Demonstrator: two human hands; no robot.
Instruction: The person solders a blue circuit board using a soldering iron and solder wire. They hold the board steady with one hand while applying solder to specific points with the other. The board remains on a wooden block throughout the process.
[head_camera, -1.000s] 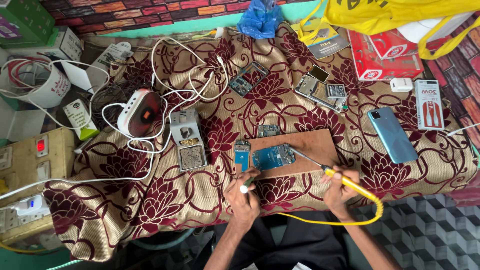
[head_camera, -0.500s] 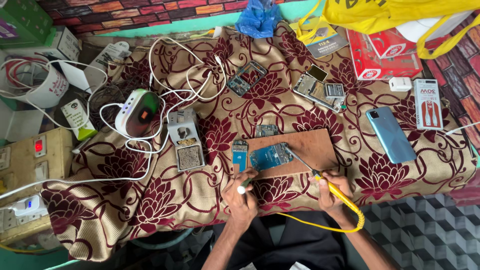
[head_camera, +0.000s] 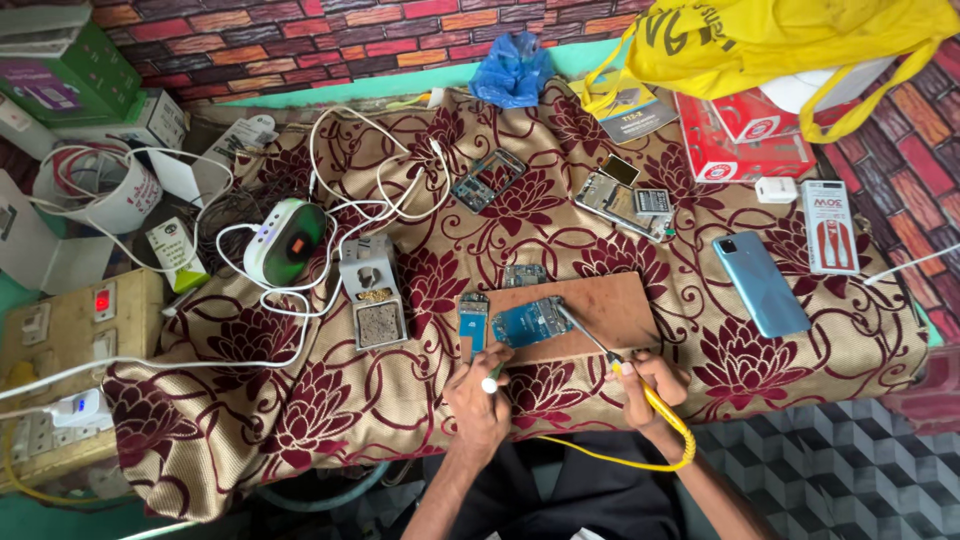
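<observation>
A blue circuit board (head_camera: 532, 321) lies on a brown wooden board (head_camera: 610, 310) at the table's front edge, with a smaller blue board (head_camera: 473, 323) beside it on the left. My right hand (head_camera: 652, 382) grips a yellow-handled soldering iron (head_camera: 600, 348) whose metal tip rests at the right edge of the blue circuit board. Its yellow cord loops down toward my lap. My left hand (head_camera: 478, 392) is at the table edge just below the boards, pinching a thin stick with a small white end (head_camera: 489, 384).
A grey soldering stand (head_camera: 374, 290) sits left of the boards. White cables (head_camera: 370, 190), a white-green device (head_camera: 285, 242), opened phone parts (head_camera: 628, 200), a blue phone (head_camera: 760, 283), red boxes (head_camera: 745, 140) and a yellow bag (head_camera: 790, 45) crowd the floral cloth. A switchboard (head_camera: 60, 330) stands far left.
My right hand has slid the soldering iron leftward, bringing its tip from the wooden board's right part onto the blue circuit board. The left hand has barely moved.
</observation>
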